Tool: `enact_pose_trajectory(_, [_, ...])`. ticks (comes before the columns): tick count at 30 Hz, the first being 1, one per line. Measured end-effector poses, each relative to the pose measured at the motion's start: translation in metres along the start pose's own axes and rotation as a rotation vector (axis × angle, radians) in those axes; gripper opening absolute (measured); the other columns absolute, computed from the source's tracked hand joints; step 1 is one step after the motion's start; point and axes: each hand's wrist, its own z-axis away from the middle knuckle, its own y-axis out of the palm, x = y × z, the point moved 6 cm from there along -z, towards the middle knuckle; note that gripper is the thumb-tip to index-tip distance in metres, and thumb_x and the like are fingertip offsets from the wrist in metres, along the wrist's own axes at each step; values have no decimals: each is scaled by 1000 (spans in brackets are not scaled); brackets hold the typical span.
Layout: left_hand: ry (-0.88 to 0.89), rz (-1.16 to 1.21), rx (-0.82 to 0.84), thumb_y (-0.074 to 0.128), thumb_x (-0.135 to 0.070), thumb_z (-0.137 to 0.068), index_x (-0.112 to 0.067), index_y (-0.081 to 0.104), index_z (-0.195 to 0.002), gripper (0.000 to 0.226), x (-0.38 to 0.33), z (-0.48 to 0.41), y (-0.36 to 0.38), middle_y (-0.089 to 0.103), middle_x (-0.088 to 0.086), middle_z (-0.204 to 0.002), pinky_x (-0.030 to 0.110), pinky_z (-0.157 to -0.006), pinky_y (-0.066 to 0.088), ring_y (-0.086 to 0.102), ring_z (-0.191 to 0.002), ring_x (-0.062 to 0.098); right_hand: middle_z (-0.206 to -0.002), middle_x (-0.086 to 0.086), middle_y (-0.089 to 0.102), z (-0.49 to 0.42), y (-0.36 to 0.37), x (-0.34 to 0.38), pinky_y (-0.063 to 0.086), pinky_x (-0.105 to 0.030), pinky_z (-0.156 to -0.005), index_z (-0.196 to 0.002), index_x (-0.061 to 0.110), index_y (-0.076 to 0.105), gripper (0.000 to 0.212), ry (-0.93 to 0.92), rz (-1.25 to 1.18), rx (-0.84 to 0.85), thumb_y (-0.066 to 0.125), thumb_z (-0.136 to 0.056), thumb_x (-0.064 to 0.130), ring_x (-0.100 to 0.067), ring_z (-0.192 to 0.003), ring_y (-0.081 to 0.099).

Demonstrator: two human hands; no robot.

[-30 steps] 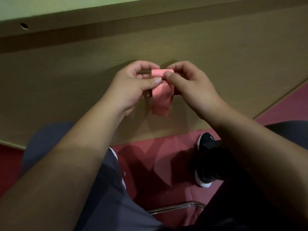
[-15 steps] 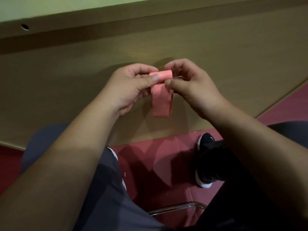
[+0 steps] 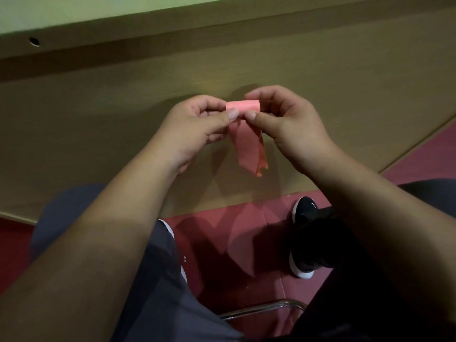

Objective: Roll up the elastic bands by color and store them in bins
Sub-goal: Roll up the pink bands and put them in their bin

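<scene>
A pink elastic band (image 3: 248, 141) is partly rolled up; the small roll is at its top and a loose tail hangs down below it. My left hand (image 3: 197, 129) pinches the roll's left end between thumb and fingers. My right hand (image 3: 286, 122) pinches its right end the same way. Both hands hold the band in the air in front of a brown wooden panel (image 3: 98, 124). No bins are in view.
The wooden panel runs across the view with a green wall (image 3: 74, 11) above it. Below lie a red floor (image 3: 229, 233), a black shoe (image 3: 304, 238), my legs in dark trousers and a chrome chair rail (image 3: 261, 309).
The roll at the top has turned between my fingers and the hanging tail has swung slightly to the right. Both hands stay in almost the same place.
</scene>
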Motion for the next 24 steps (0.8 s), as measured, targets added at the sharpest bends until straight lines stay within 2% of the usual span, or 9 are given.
enact_pose_trajectory(2, [18, 24, -5, 78, -8, -93, -7, 68, -114, 23, -1, -1, 0, 72, 8, -91, 25, -75, 57, 70, -75, 10, -100, 0, 76, 0, 0, 1, 56, -29, -85, -116, 14, 71, 26, 8, -11, 8, 76, -94, 0, -11, -91, 69])
enact_pose_trajectory(4, [35, 47, -7, 76, -2, -92, -6, 67, -116, 25, -2, -1, 1, 73, 6, -89, 23, -72, 58, 71, -71, 9, -107, -8, 77, -1, 1, -1, 57, -34, -90, -117, 15, 71, 27, 25, -44, 17, 77, -93, 4, -17, -97, 71])
enact_pose_trajectory(6, [55, 64, -9, 75, 4, -92, -6, 68, -115, 27, -3, 0, 1, 76, 8, -95, 27, -82, 62, 76, -85, 16, -108, -11, 76, -1, 1, -2, 58, -38, -96, -119, 15, 72, 28, 63, -94, 2, 80, -92, 12, -19, -101, 72])
enact_pose_trajectory(8, [72, 63, -20, 73, 7, -91, -6, 68, -117, 29, -5, 0, 0, 78, 11, -100, 31, -89, 61, 76, -94, 21, -106, -8, 76, 0, 1, -3, 58, -39, -98, -122, 13, 72, 30, 96, -113, -8, 81, -94, 14, -18, -100, 72])
enact_pose_trajectory(12, [102, 22, -83, 72, 9, -91, -1, 70, -122, 33, -4, 0, -3, 77, 8, -99, 28, -88, 62, 75, -93, 17, -114, -10, 80, 3, 2, 0, 58, -52, -106, -122, 11, 76, 22, 95, -57, 25, 71, -101, 18, -30, -111, 76])
enact_pose_trajectory(16, [131, -35, -115, 75, 4, -91, -3, 73, -121, 31, -3, 0, -5, 77, 14, -111, 35, -96, 61, 75, -105, 22, -112, -14, 80, 5, 3, -2, 56, -60, -104, -118, 10, 78, 20, 100, -32, 27, 67, -103, 20, -39, -110, 75])
enact_pose_trajectory(18, [131, -71, -124, 78, 0, -91, -6, 76, -118, 28, -2, -1, -6, 77, 8, -103, 34, -94, 60, 73, -98, 17, -111, -16, 79, 5, 3, -3, 56, -61, -103, -118, 10, 78, 21, 97, -21, 25, 67, -104, 20, -39, -109, 75])
enact_pose_trajectory(21, [125, -105, -136, 80, -5, -90, -9, 77, -113, 23, -1, -2, -7, 75, 5, -93, 33, -89, 60, 70, -91, 16, -112, -17, 79, 5, 5, -5, 58, -56, -103, -122, 7, 76, 22, 107, -44, 41, 68, -105, 17, -35, -110, 76])
enact_pose_trajectory(24, [96, -82, -149, 78, -5, -92, -5, 76, -114, 22, 0, -2, -7, 77, 11, -96, 35, -88, 59, 71, -89, 19, -117, -16, 79, 4, 8, -5, 57, -54, -106, -126, 8, 74, 27, 99, -24, 115, 68, -100, 4, -35, -117, 74])
